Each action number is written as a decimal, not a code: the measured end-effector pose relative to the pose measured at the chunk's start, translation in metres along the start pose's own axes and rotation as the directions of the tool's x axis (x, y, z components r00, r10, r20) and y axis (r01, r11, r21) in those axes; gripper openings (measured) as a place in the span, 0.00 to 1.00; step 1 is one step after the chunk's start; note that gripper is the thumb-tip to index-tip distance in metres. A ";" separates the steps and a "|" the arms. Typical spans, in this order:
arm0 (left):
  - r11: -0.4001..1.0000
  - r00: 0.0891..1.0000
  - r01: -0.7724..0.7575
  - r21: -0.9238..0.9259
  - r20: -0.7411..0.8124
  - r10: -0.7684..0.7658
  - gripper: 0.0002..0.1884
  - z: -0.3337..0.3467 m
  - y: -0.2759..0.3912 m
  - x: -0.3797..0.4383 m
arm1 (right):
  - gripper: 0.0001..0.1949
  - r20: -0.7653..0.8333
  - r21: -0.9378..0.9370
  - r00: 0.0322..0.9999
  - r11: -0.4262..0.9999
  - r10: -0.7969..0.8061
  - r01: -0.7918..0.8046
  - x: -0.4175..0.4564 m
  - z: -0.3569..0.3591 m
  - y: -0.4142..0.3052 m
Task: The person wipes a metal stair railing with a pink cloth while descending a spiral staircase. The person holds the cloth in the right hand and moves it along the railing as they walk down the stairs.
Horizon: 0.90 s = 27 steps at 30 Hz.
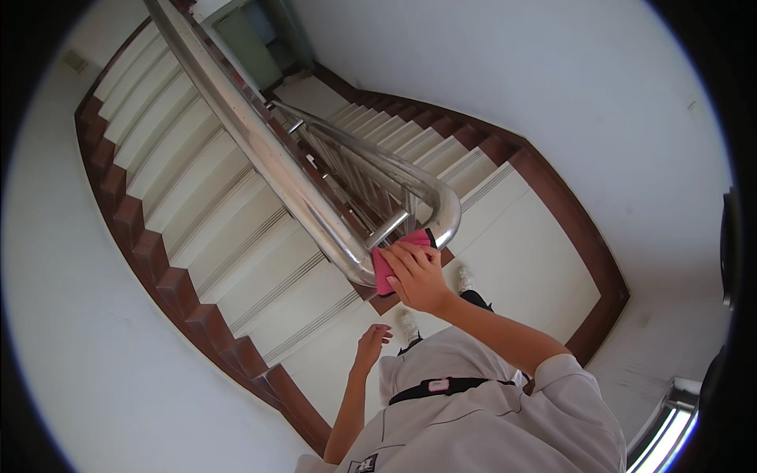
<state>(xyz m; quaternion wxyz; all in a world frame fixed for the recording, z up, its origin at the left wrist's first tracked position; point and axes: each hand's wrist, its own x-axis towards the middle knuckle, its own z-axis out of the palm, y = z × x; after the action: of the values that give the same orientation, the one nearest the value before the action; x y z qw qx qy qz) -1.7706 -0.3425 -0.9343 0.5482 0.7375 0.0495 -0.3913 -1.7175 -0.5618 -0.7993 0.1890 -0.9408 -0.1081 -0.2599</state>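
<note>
My right hand (414, 275) presses a pink cloth with a black edge (384, 278) onto the bend of a shiny metal handrail (301, 201). The cloth wraps over the tube where the two rails join, and my fingers lie spread across it. Lower and to the left, my left hand (373, 346) hangs in the air with slightly curled fingers, apart from the rail and holding nothing. Beneath the bend, a short metal crosspiece (388, 229) meets the railing.
Pale steps (236, 177) with grooved edges run along the left, and another flight (437, 154) lies beyond the railing. Dark red skirting (568, 195) borders the landing (526, 254). White walls enclose both sides. A green door (248, 47) stands at the far top. My shoes (408, 325) are near the railing.
</note>
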 end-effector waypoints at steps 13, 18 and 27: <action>0.972 0.907 0.047 -0.229 -0.398 -0.138 0.16 0.101 0.016 0.024 | 0.24 0.268 0.343 0.805 0.833 -0.529 0.434 0.035 -0.043 0.118; 0.922 0.879 0.107 -0.372 -0.399 -0.263 0.18 0.180 0.037 0.030 | 0.25 0.259 0.551 0.660 0.669 -0.705 0.499 0.061 -0.037 0.156; 0.820 0.711 0.057 -0.569 -0.554 -0.433 0.17 0.261 0.065 0.015 | 0.22 0.219 0.839 0.364 0.365 -0.906 0.403 0.109 0.002 0.215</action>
<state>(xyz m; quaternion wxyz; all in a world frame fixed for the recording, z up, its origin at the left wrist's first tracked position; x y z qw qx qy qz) -1.8641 -0.5946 -0.9184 0.6103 0.6391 0.4441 -0.1481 -1.5602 -0.7441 -0.8079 0.3217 -0.6797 -0.6523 0.0951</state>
